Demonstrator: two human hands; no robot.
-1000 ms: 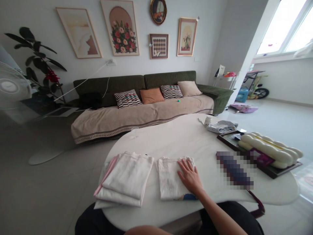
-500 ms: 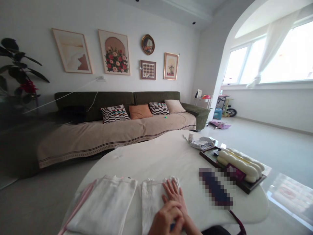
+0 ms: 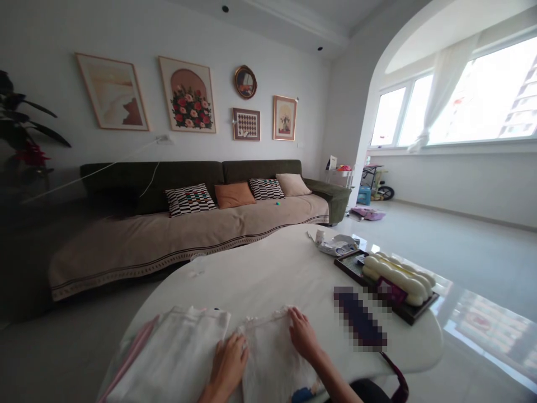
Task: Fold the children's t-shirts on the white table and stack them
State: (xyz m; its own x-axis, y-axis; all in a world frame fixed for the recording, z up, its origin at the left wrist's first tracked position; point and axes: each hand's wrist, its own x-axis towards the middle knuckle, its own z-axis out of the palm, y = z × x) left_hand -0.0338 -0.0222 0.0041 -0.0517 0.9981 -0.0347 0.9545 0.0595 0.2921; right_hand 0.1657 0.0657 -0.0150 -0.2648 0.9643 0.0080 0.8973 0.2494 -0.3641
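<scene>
A folded white garment [image 3: 271, 352] lies at the near edge of the table, with a patch of blue print at its lower right. My left hand [image 3: 229, 361] is at its left edge, fingers curled over the fabric. At the garment's upper right corner, my right hand [image 3: 302, 331] has its bent fingers closed on the edge; the thumb is hidden. Left of my left hand lies a second folded white garment [image 3: 168, 358], with a pink strip of cloth [image 3: 134, 350] showing along its left side.
The white table [image 3: 251, 268] also holds a tray [image 3: 413, 319] with a cream tissue box cover [image 3: 398, 277], a crumpled packet [image 3: 339, 244], a small white bottle [image 3: 320, 237] and a blurred dark object [image 3: 361, 319] with a strap. Beyond stands a green sofa [image 3: 260, 168] with cushions.
My hands, previously together over the middle garment, have moved apart. The left has gone to its left edge, while the right has curled its spread fingers at the upper right corner.
</scene>
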